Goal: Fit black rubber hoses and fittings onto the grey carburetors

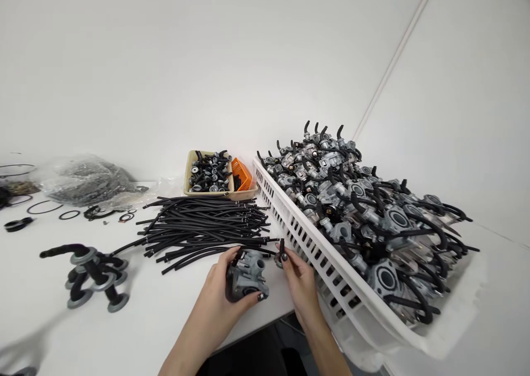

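- Our left grip (218, 297) is wrapped around a grey metal part (250, 270), held over the front of the desk (165, 326).
- Our right grip (303, 283) pinches a small black-tubed fitting (282, 249), just beside that part, apart from it.
- We note black hoses (207, 224) beyond, a loaded white basket (339, 261) at right.

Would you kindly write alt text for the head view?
The left hand holds a gray metal part; the right hand pinches a small fitting with black tubing. Black hoses lie beyond, beside a white crate heaped with similar parts.
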The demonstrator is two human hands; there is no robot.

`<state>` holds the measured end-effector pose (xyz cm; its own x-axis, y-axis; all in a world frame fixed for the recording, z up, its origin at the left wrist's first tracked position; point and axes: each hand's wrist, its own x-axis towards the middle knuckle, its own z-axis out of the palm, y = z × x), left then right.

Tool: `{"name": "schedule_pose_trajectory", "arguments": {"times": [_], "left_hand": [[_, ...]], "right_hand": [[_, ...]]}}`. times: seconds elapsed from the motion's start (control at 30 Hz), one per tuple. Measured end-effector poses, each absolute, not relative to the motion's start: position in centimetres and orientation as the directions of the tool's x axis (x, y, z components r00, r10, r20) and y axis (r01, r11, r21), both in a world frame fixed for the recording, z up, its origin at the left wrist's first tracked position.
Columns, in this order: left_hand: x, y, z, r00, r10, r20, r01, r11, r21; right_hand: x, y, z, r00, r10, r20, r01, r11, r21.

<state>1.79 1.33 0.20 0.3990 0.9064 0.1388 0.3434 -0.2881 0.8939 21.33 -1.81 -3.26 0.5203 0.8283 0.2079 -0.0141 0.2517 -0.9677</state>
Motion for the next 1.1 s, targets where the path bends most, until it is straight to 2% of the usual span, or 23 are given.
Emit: {"name": "schedule_pose_trajectory", "arguments": {"times": [0.13, 0.33, 0.67, 0.9, 1.1], "left_hand": [[2.1, 1.2, 0.6, 0.379, 0.924, 0.060, 0.260, -0.168, 0.951], [1.9, 1.1, -0.3, 0.369, 0.911, 0.183, 0.287, -0.298, 0.910], [2.0, 0.7, -0.5, 0.420, 0.885, 0.203, 0.414, -0.386, 0.824], [2.0, 0.8, -0.8, 0.478, 0.810, 0.339, 0.439, -0.555, 0.707], [1.9, 0.9, -0.9, 0.513, 0.779, 0.360, 0.441, -0.599, 0.668]], "right_hand": [[20.7, -1.5, -2.4, 0.557, 0.818, 0.142, -0.271, 0.341, -0.900], [18.7, -0.6, -1.2, 0.486, 0.866, 0.117, -0.461, 0.368, -0.807], [18.4, -1.2, -1.1, 0.508, 0.858, 0.072, -0.409, 0.314, -0.857], [18.3, -1.3, -1.0, 0.486, 0.871, 0.066, -0.504, 0.341, -0.793], [18.2, -1.6, -0.9, 0.505, 0.859, 0.083, -0.522, 0.381, -0.763]]}}
